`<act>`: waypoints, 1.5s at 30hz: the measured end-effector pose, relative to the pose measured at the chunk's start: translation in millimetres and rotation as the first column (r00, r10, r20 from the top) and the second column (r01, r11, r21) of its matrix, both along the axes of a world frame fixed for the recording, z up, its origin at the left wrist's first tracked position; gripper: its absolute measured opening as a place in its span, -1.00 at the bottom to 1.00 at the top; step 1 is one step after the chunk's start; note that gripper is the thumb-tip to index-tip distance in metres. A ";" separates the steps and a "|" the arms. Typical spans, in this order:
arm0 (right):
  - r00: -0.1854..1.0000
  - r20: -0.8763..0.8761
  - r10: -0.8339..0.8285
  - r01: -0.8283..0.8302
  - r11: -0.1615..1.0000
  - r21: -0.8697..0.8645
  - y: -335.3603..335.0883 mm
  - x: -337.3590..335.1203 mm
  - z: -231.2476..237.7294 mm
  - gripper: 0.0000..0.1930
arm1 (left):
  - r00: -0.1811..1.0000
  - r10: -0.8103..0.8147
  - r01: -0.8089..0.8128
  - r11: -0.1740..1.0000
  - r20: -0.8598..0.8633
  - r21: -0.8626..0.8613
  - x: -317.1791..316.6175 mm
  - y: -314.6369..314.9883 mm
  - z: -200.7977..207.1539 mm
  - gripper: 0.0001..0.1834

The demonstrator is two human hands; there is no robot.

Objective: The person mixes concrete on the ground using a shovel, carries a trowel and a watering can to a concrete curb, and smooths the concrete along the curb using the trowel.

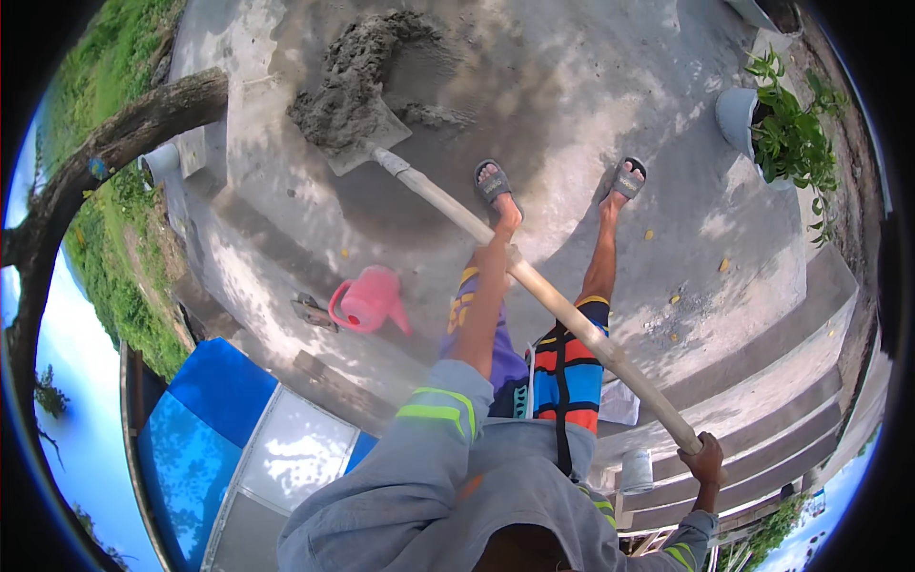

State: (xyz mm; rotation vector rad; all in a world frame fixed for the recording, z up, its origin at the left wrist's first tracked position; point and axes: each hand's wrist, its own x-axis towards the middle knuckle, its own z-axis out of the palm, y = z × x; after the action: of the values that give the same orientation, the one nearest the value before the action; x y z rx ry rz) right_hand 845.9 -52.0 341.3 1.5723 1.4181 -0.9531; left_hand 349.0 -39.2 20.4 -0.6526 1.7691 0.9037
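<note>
A shovel (448, 203) with a long wooden handle slants across the view from upper left to lower right. Its flat grey blade (386, 126) lies against a heap of wet mortar (357, 71) on the concrete, partly covered by it. My left hand (502, 246) is closed around the middle of the handle. Near the handle's end, my right hand (705, 461) grips it by my right side. To the left of my legs, a pink watering can (372, 300) rests on the ground.
My sandalled feet stand apart on the concrete. A potted plant (791, 143) is at the far right. Steps (743, 400) lie at the right. A tree branch (143, 119) reaches in from the left, above a blue and white panelled surface (205, 419). A small dark object (313, 313) lies beside the watering can.
</note>
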 end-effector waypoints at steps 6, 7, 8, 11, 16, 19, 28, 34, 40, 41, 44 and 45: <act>0.846 -0.132 -0.516 0.419 0.798 -0.433 65.3 -57.7 -63.2 -0.59 | 0.626 -0.693 0.519 0.713 -0.358 -0.472 -70.4 36.1 -29.0 -0.32; 0.732 -0.045 -0.680 0.579 0.655 -0.485 75.9 -81.9 -63.9 -0.62 | 0.598 -0.728 0.529 0.673 -0.336 -0.517 -84.9 57.5 -31.8 -0.32; 0.744 -0.039 -0.667 0.566 0.659 -0.496 91.1 -93.8 -66.1 -0.62 | 0.573 -0.757 0.536 0.636 -0.314 -0.555 -91.5 73.0 -35.0 -0.32; 0.752 -0.049 -0.657 0.515 0.633 -0.578 125.6 -90.7 -60.2 -0.66 | 0.567 -0.778 0.585 0.612 -0.271 -0.533 -80.9 88.4 -24.4 -0.35; 0.790 0.026 -0.612 0.525 0.654 -0.545 129.2 -9.6 -17.6 -0.68 | 0.356 -0.847 0.550 0.531 -0.395 -0.644 7.3 93.2 0.0 -0.34; 0.855 -0.144 -0.498 0.376 0.787 -0.490 158.5 -36.7 -36.7 -0.62 | 0.483 -0.802 0.549 0.590 -0.351 -0.592 -0.2 119.8 3.6 -0.38; 0.926 -0.009 -0.379 0.341 0.843 -0.416 241.3 45.0 32.4 -0.66 | 0.584 -0.754 0.524 0.634 -0.301 -0.569 82.2 169.6 34.7 -0.25; 1.000 0.001 -0.019 0.019 0.972 -0.234 358.6 18.2 36.7 -0.62 | 0.793 -0.484 0.382 0.868 -0.370 -0.316 68.4 206.3 5.6 -0.15; 0.848 0.075 0.525 -0.527 0.850 0.006 525.9 17.6 98.4 -0.52 | 0.965 0.257 -0.262 0.924 0.057 0.278 97.5 270.5 136.2 -0.27; 0.830 0.092 0.550 -0.553 0.833 0.008 552.3 9.9 106.9 -0.52 | 0.957 0.279 -0.289 0.920 0.077 0.265 102.5 281.4 161.2 -0.27; 0.759 0.085 0.646 -0.650 0.759 0.037 618.3 -17.0 115.8 -0.50 | 0.900 0.431 -0.409 0.886 -0.064 0.216 86.7 325.4 173.7 -0.29; 0.739 0.081 0.669 -0.671 0.741 0.006 638.0 -32.7 112.6 -0.49 | 0.913 0.387 -0.364 0.916 -0.130 0.170 80.0 337.0 165.8 -0.27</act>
State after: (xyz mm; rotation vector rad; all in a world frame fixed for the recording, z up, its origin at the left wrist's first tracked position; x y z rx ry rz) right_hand 813.3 586.0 453.9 0.9567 1.7700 -0.4205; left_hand 429.1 297.9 186.2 -0.8652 1.7282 1.3682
